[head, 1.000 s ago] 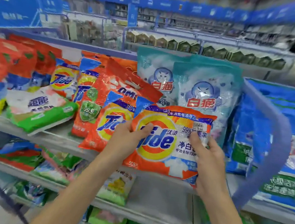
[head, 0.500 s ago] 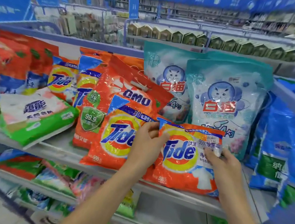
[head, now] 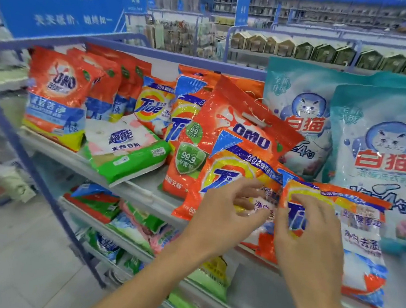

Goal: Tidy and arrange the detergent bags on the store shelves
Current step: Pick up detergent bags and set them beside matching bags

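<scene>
Left hand (head: 220, 214), right hand (head: 312, 233), seemingly on Tide bags (head: 361, 250)

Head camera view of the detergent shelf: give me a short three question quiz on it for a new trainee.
1. True or false: the green-and-white bag lies flat on the top shelf instead of standing.
2. Which bag stands behind the Tide bag by the right hand? A cat-logo bag; B green bag; C OMO bag.
3. Fill in: the red bag leaning behind the other Tide bag, by the left hand, is branded ____.
Key: 1 true; 2 A; 3 OMO.
</scene>
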Tool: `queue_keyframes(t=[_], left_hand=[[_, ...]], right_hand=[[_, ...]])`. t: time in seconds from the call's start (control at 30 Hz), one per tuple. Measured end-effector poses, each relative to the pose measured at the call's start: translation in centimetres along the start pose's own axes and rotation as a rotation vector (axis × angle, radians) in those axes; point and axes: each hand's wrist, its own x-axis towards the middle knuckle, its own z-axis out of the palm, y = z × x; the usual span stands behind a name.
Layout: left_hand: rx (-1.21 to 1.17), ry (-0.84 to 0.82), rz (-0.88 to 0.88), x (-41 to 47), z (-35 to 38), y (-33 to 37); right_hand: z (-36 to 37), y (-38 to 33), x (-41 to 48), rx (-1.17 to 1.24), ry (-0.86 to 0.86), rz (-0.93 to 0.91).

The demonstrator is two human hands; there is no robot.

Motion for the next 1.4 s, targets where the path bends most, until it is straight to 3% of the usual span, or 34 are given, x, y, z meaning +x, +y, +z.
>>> queue_keyframes(t=[0.23,0.47,0.57,0.83,0.93,1.07,1.23,1.33,1.4], left_hand=[[0.430,0.245,0.158,-3.8,-7.8,-4.4],[0.733,0.423,0.006,-3.0,-19.1,-10.1],[0.707,0.412,-0.126,-1.1,-23.5,-12.1],[0.762,0.179,-0.505,7.1,-29.8,-15.7],[0.668,0.163,-0.559,9.9,-30.8,-16.6],[0.487,0.216,-0.506,12.2,-32.0,-16.0],[-0.194,0.416,-0.559,12.9,-31.7,-15.3],[-0.398,0.482,-0.437,12.1,-30.4,-15.7],[-0.411,0.492,-0.312,11.8,-30.5,-15.6]], right_hand=[[3.0,-3.9,-1.4,0.151,-0.037,-0.195],[7.6,-10.9,-2.0,0.183,-0.160,-0.266],[11.0,-14.1,-1.7,0.158,-0.210,-0.288],[20.1,-20.8,-0.4,-0.072,-0.375,-0.194],[22.3,-21.7,-1.0,-0.097,-0.310,-0.088],[22.9,-22.5,-1.5,0.113,-0.243,0.146],[23.0,-23.3,-0.5,0.346,-0.191,0.365],[23.4,-23.9,0.0,0.387,-0.192,0.467],[23.3,-23.9,0.4,0.448,-0.236,0.541]])
